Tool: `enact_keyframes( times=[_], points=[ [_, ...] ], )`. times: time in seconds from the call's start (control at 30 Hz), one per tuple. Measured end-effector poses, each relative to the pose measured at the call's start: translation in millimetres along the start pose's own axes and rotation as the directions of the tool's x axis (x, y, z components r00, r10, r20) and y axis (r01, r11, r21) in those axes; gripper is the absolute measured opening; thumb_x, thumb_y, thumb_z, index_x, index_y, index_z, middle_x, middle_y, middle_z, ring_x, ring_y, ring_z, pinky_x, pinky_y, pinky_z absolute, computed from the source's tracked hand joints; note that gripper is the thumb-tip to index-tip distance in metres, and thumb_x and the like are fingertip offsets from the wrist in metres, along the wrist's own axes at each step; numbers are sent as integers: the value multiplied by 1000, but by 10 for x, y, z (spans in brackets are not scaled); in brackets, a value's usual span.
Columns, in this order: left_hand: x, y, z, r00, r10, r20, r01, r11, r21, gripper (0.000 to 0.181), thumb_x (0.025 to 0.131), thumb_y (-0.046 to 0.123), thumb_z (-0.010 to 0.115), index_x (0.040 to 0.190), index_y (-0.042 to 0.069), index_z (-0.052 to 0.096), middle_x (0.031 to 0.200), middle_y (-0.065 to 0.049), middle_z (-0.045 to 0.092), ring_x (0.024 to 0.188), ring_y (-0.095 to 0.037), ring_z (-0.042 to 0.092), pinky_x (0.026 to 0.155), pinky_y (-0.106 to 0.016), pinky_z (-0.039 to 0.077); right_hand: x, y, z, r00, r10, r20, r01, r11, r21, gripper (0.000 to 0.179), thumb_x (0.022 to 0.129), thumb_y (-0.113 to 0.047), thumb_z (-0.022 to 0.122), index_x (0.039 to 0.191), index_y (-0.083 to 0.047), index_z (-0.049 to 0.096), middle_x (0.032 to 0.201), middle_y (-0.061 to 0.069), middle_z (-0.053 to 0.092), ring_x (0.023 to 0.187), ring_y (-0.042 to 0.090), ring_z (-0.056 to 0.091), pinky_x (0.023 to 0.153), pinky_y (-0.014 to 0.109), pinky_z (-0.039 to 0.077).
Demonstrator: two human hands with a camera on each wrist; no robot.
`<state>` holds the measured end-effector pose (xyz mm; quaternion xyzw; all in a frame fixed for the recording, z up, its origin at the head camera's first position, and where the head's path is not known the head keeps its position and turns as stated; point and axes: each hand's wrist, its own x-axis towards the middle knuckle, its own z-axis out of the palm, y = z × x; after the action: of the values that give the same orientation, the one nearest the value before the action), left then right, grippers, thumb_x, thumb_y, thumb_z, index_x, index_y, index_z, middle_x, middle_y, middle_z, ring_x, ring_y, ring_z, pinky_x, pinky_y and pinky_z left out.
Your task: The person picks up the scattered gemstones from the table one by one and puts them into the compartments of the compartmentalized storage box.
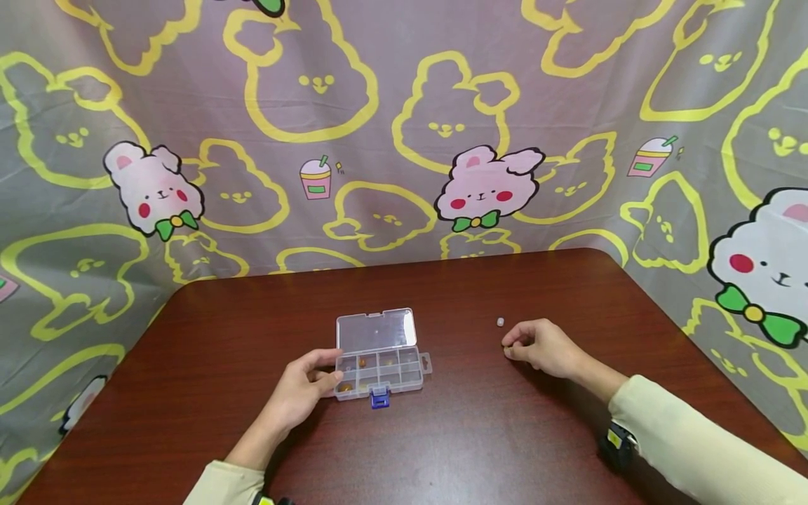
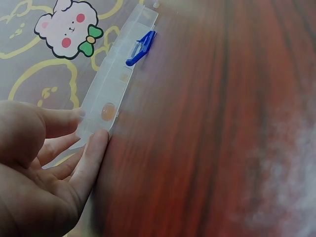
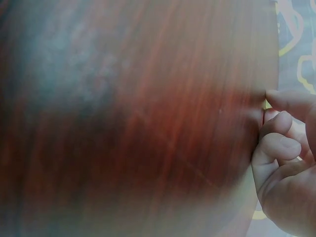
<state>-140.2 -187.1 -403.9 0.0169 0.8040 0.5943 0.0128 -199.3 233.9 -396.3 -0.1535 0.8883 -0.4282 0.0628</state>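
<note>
A clear plastic compartment box (image 1: pixel 379 372) lies on the table with its lid (image 1: pixel 376 332) raised at the back. Several small beads are inside, among them an amber bead (image 1: pixel 344 387) in the front left compartment. My left hand (image 1: pixel 301 387) grips the box's left end between thumb and fingers, as the left wrist view also shows at the box wall (image 2: pixel 101 89). To the right, my right hand (image 1: pixel 546 348) pinches a small yellowish bead (image 3: pixel 267 104) at the tabletop, mostly hidden by the fingertips. A small white bead (image 1: pixel 501 322) lies just beyond that hand.
The dark red wooden table (image 1: pixel 467 435) has rounded back corners. A patterned curtain (image 1: pixel 391 84) hangs behind and at both sides. A blue latch (image 1: pixel 379 398) sticks out at the box's front, and a hanging tab (image 1: pixel 426 363) at its right end.
</note>
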Motion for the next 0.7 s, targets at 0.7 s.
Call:
enact_keyframes(
  times=[0.7],
  points=[
    [-1,5,6,1000,2,-7,-3,1000,-9,35,92,-7,66,127,-4,63,120,-22,64,92,-26,67,74,-32,59,-34,-40,-28,999,41,-12,-41,999,14,8,85,-6,76,87,-4,69,68,1,58,50,13,48,42,24,39]
  ],
)
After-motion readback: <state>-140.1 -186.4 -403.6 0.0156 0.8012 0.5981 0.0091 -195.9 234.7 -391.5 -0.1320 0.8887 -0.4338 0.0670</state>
